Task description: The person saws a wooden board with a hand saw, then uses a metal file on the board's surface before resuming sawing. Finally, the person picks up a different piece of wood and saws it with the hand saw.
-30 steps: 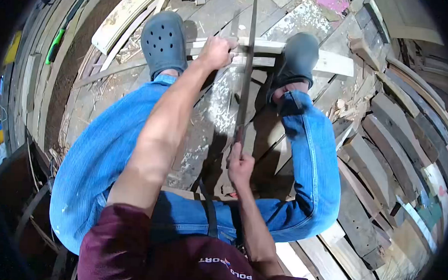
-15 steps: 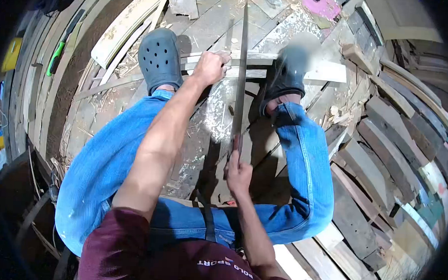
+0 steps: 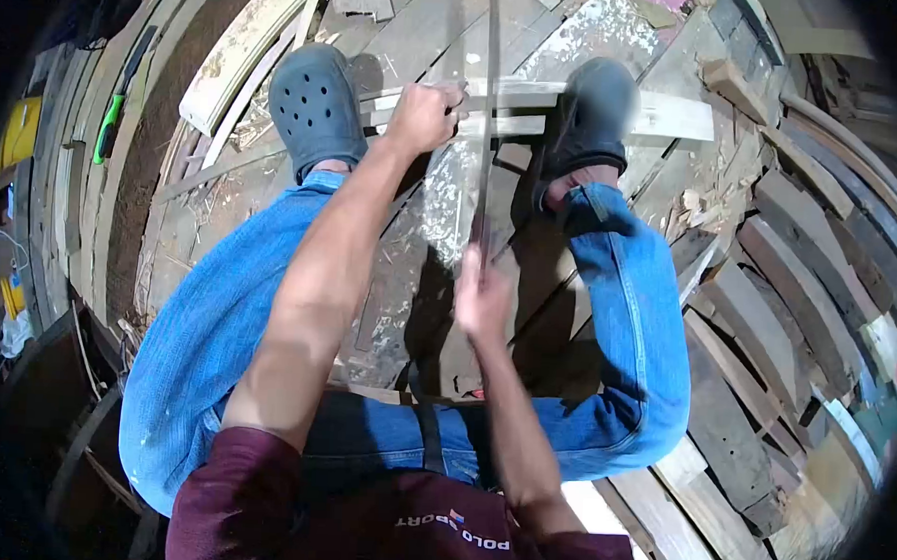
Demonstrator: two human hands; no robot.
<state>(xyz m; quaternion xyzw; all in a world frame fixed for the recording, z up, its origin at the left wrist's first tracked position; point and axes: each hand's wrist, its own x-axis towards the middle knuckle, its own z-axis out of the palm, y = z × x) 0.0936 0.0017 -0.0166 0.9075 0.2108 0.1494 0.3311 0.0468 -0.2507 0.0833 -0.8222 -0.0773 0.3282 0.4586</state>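
Observation:
A long, thin handsaw (image 3: 487,162), seen nearly edge-on and blurred, runs away from me across a pale, curved wood strip (image 3: 676,118). My right hand (image 3: 484,298) is closed around its handle, smeared a little by motion. My left hand (image 3: 426,117) has its fingers closed over the strip just left of the blade. The left clog (image 3: 318,99) and the right clog (image 3: 591,116) press on the strip on either side. Whether the blade has cut into the wood cannot be made out.
Curved wood pieces (image 3: 767,324) are piled along the right. A pale curved board (image 3: 248,46) lies on the plank floor at the upper left. A green-handled tool (image 3: 109,125) rests on the boards at far left. Shavings (image 3: 697,206) are scattered about.
My right hand has pushed the saw forward, away from my body, so its far end leaves the view. My left hand keeps its place on the strip. The view has shifted slightly.

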